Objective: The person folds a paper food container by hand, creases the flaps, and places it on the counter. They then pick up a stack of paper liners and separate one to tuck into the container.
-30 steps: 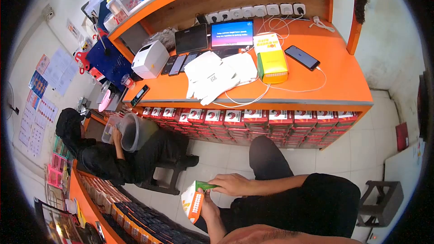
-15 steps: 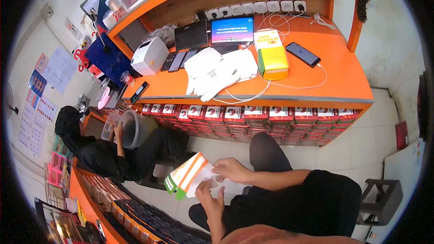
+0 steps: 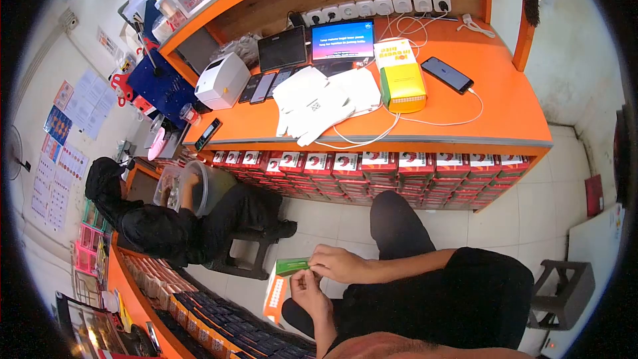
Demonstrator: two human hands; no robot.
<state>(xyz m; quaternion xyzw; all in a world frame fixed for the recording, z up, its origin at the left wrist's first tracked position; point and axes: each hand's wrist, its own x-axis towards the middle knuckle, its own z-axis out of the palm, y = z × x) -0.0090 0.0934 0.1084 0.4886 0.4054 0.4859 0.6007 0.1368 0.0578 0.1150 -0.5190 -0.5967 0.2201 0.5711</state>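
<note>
A small cardboard box (image 3: 274,296) in white, orange and green is held between my two hands, low in the middle of the view. Its green end panel (image 3: 291,266) faces up. My right hand (image 3: 337,264) comes in from the right and pinches the green end at its near edge. Just below it, my left hand (image 3: 310,294) is closed on the same near edge, fingertips close to those of the right. The box's underside and the part behind my fingers are hidden.
An orange counter (image 3: 492,119) carries white papers (image 3: 312,110), a yellow box (image 3: 403,86), a phone (image 3: 446,74) and a label printer (image 3: 222,81). Red boxes (image 3: 379,166) are stacked beneath. A co-worker (image 3: 156,229) sits left by a clear tub (image 3: 216,186). A stool (image 3: 561,292) stands right.
The box has been turned: its green end, earlier pointing away and down, now lies up at my fingers. The co-worker's hand has shifted over the tub.
</note>
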